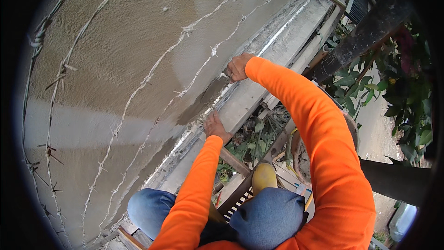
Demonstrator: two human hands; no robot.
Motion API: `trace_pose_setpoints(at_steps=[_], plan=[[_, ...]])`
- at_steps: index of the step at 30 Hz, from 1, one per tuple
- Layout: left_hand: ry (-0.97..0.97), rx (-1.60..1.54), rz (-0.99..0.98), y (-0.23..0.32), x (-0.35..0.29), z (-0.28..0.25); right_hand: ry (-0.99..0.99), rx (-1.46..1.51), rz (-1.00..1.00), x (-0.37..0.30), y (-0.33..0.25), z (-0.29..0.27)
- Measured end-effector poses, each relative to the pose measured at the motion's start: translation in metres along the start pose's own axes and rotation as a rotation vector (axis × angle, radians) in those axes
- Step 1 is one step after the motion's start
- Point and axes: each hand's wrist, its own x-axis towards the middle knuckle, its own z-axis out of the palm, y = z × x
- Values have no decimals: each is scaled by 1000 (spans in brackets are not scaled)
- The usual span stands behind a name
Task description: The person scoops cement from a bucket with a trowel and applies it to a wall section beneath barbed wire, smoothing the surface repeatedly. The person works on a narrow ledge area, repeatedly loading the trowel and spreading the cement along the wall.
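Along the foot of a rough grey plastered wall (138, 55) runs a concrete ledge (245, 104) with a pale, ragged joint line. My left hand (216, 127) rests on this ledge with its fingers stretched toward the wall. Farther up the ledge, my right hand (238, 67) is closed close against the wall base. A small pale bit shows at its fingers, but what it grips is mostly hidden. Darker, wet-looking mortar (201, 102) marks the wall base between the two hands. Orange sleeves cover both my arms.
Several strands of barbed wire (150, 76) stretch in front of the wall, near both hands. A mortar-stained bucket (300, 157) stands partly behind my right arm. My yellow boot (264, 178) is beside wooden bars. Dark posts (360, 37) and leafy plants (411, 106) fill the right side.
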Motion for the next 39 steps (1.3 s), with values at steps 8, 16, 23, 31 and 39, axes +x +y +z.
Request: trace_pose_setpoints(at_steps=[8,16,23,31,39], plan=[[-5,-3,15,-1,2,1,-40,163,4,-12,20,-20],[2,0,5,1,1,1,-49,48,-17,-28,47,-22],[4,13,4,1,3,1,-31,-31,-9,-5,11,-44],[41,-8,-8,-4,5,1,176,103,54,-130,64,-72],[145,-23,22,-3,6,11,126,-133,444,-464,37,-88]])
